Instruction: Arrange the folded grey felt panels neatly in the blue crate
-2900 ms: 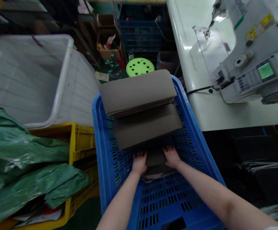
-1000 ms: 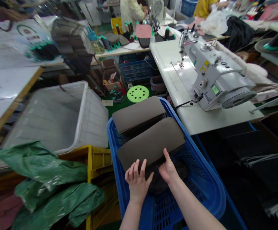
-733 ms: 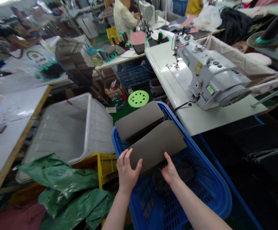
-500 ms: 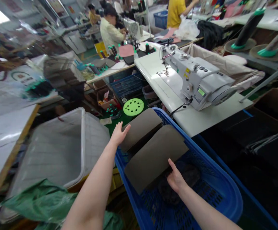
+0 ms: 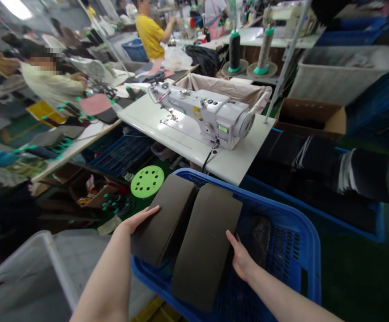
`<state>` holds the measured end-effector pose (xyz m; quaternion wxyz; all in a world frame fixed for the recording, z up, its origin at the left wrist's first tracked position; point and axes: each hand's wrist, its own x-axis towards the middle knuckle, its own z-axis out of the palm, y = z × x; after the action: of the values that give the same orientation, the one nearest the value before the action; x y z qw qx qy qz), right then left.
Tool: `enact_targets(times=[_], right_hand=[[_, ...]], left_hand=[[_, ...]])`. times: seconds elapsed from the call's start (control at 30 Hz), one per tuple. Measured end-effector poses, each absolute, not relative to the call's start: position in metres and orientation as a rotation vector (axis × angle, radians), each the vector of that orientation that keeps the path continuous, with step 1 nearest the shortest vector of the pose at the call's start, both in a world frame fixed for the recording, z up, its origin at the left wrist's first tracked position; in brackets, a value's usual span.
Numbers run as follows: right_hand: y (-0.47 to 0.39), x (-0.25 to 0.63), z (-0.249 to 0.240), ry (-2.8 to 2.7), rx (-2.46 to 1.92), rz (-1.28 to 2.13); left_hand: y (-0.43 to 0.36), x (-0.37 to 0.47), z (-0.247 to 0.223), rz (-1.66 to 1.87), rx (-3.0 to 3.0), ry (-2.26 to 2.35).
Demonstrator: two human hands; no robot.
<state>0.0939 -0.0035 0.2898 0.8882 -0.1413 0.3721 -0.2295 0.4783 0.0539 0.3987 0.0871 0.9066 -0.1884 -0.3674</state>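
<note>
Two dark grey-brown stacks of flat pieces lie side by side in a blue plastic basket (image 5: 310, 228). At the outer edge of the left stack (image 5: 167, 214) is my left hand (image 5: 140, 221), a digit on its top face and the other fingers hidden down its side. My right hand (image 5: 243, 257) grips the right edge of the right stack (image 5: 206, 241), thumb on top and fingertips mostly out of sight behind the edge. A narrow dark gap runs between the stacks. Some dark crumpled material (image 5: 260, 235) lies in the basket beyond my right hand.
Behind the basket is a white table (image 5: 181, 145) with a sewing machine (image 5: 211, 114). A green round stool (image 5: 147, 181) stands left of the basket, a pale bin (image 5: 56, 268) at lower left. Black stacks (image 5: 315, 154) fill a crate at right. People work at the back left.
The view has turned to the right. My left hand, spread at the left stack before, now lies against its outer edge. The stacks and my right hand appear turned more upright in view.
</note>
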Motion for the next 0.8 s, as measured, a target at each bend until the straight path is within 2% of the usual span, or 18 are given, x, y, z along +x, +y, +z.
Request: enact_targets(times=[0.2,0.4,0.6,0.8], right_hand=[[-0.01,0.095,0.292,0.799,-0.235,-0.52],[0.002,0.148,0.302,0.805,-0.117,-0.523],[0.014,0.171,0.309,0.971,-0.265,-0.617],[0.023,0.188,0.296,1.192,-0.331,-0.569]], left_hand=[[0.041,0.474,0.394,-1.165,2.339,-0.614],[0.046,0.484,0.384,-1.279,2.227,-0.518],[0.05,0.488,0.38,-1.334,2.15,-0.5],[0.049,0.487,0.38,-1.383,2.192,-0.512]])
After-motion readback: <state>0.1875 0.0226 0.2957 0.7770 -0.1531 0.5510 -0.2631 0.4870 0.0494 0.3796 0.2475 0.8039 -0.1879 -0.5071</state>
